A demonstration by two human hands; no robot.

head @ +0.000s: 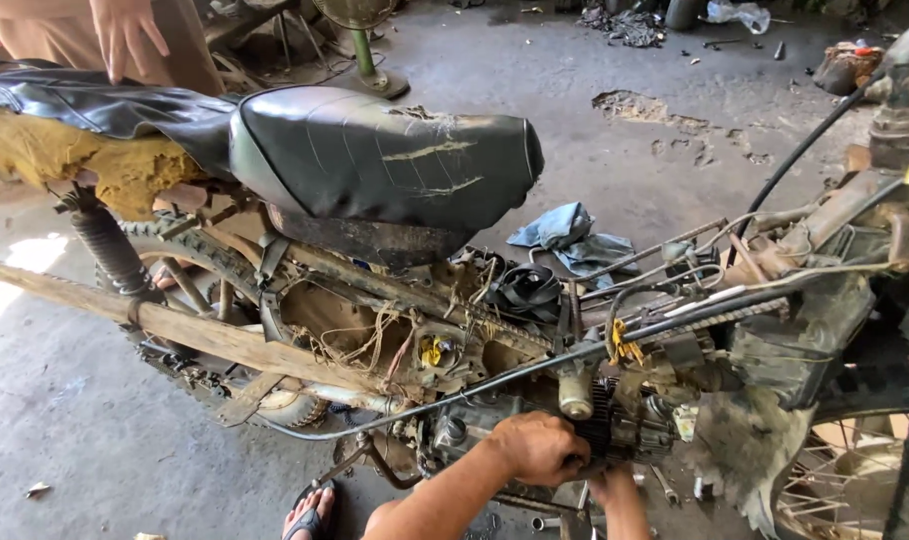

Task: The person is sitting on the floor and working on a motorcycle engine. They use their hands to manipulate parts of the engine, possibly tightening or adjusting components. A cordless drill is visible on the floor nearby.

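Left hand (540, 447) curled shut against the engine (614, 425), low under the motorcycle's black seat (384, 160). Right hand (606, 484) just below, mostly hidden, finger state impossible to tell. Blue rag (572, 240) on the floor beyond.

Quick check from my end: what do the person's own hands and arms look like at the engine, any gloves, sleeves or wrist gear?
Both are bare. The left hand has no glove, ring or watch, and its forearm is uncovered right down to the frame's lower edge, so no sleeve shows. The right hand is mostly hidden below the left hand; its wrist and forearm also look uncovered. Smudges of grime cannot be told at this distance.
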